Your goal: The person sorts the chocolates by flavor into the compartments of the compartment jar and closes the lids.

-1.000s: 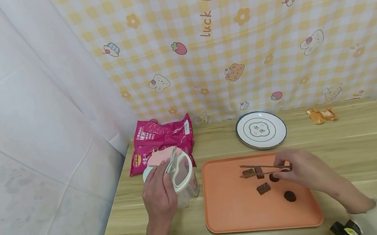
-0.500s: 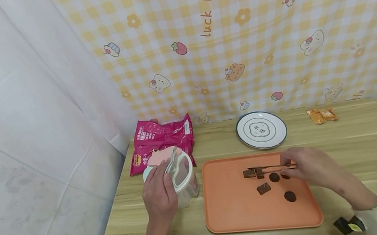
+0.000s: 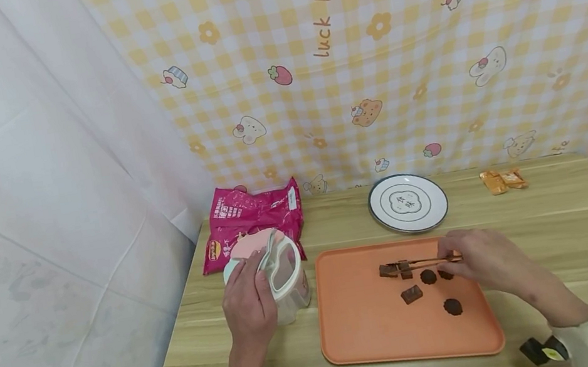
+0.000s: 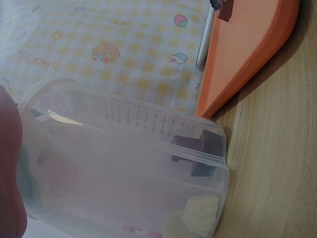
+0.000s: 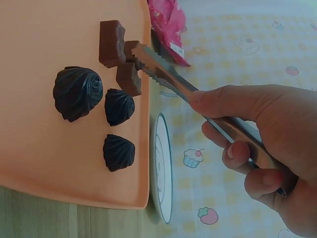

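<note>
My left hand [image 3: 249,304] grips the raised lid of a clear plastic jar [image 3: 293,303] with pink and mint lid flaps. Inside it, in the left wrist view, lie dark chocolate blocks [image 4: 203,144] and white shell-shaped pieces [image 4: 200,215], on separate sides of a divider. My right hand [image 3: 487,257] holds metal serrated tongs [image 5: 173,79] over the orange tray [image 3: 362,332]. Their tips meet a small brown chocolate block [image 5: 131,47] at the tray's far side. Two more blocks [image 5: 111,43] lie beside it, and dark shell-shaped chocolates [image 5: 78,93] sit nearer the right hand.
Behind the tray stands a white plate [image 3: 408,202] with a dark rim. A magenta snack bag [image 3: 258,211] lies at the back left, behind the jar. Orange-wrapped sweets [image 3: 503,181] are at the back right. A checked cloth [image 3: 368,71] hangs along the table's back edge.
Over the last second, the right hand shifted slightly right and the tongs' tips came closer together at the far chocolate blocks. The left hand and the jar stayed in place.
</note>
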Demonstrator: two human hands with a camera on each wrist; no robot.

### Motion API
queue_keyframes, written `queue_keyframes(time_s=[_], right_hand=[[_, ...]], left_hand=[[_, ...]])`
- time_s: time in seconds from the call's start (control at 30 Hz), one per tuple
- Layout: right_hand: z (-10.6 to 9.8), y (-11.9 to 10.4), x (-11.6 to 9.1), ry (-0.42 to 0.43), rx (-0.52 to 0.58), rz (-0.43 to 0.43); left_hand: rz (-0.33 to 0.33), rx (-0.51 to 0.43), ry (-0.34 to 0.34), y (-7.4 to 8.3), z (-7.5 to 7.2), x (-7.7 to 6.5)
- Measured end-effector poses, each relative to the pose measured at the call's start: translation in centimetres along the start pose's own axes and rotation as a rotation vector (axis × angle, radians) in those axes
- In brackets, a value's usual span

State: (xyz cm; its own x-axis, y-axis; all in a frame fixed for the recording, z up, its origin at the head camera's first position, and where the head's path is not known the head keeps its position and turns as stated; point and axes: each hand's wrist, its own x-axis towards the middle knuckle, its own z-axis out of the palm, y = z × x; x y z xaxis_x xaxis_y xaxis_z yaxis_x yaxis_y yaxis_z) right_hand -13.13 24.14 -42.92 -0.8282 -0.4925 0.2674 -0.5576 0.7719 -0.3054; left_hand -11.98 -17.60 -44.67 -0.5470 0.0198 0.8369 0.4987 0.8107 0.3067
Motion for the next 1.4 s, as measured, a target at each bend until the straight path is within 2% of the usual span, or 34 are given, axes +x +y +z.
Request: queue_keyframes(time_s=[0.4, 0.7, 0.93, 1.1, 1.27, 1.4], right_hand=[[0.5, 0.2, -0.1, 0.074, 0.008, -0.082], [0.5, -0.3, 0.3, 0.144, 0.047, -0.095], [0.4, -2.6, 1.9, 0.272, 0.100, -0.108], [1.0, -4.6, 3.3, 0.367, 0.191, -0.167], [1.7, -7.0, 4.4, 0.409, 0.299, -0.174], [2.2, -8.6, 5.2, 0.401, 0.369, -0.145]], left_hand=[[0.002, -0.009, 0.003, 0.0, 0.0, 0.0], [-0.001, -0.003, -0.002, 0.0, -0.1, 0.1], [0.005, -0.006, 0.005, -0.1, 0.1, 0.2], [0.005, -0.007, 0.002, 0.0, 0.1, 0.1], [0.005, -0.001, 0.004, 0.0, 0.0, 0.1], [0.007, 0.004, 0.004, 0.0, 0.0, 0.0]])
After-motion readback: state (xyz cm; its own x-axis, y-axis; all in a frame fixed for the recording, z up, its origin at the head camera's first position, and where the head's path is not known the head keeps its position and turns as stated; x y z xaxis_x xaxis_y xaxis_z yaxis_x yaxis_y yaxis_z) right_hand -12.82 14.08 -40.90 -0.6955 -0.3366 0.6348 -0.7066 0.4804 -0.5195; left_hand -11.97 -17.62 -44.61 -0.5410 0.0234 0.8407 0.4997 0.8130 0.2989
